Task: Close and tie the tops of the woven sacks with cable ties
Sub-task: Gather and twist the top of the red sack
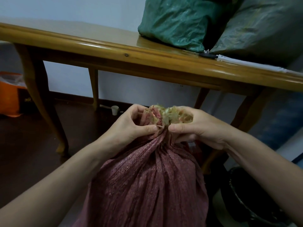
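A full, dull-red woven sack point(147, 181) stands on the floor in front of me, its top gathered into a bunched neck with a frayed yellowish rim point(164, 114). My left hand point(131, 126) grips the left side of the neck, thumb pressed against the pleats. My right hand point(193, 126) grips the right side, its fingers curled round the bunched rim. No cable tie shows around the neck. A dark bundle point(208, 55), perhaps cable ties, lies on the table edge.
A wooden table point(98, 45) stands just beyond the sack, bearing a green woven sack point(177, 23) and a grey-green one point(262, 33). An orange bin point(9, 94) sits far left on the dark floor. A small white cup point(114, 110) lies under the table. A dark round bin point(255, 199) stands at lower right.
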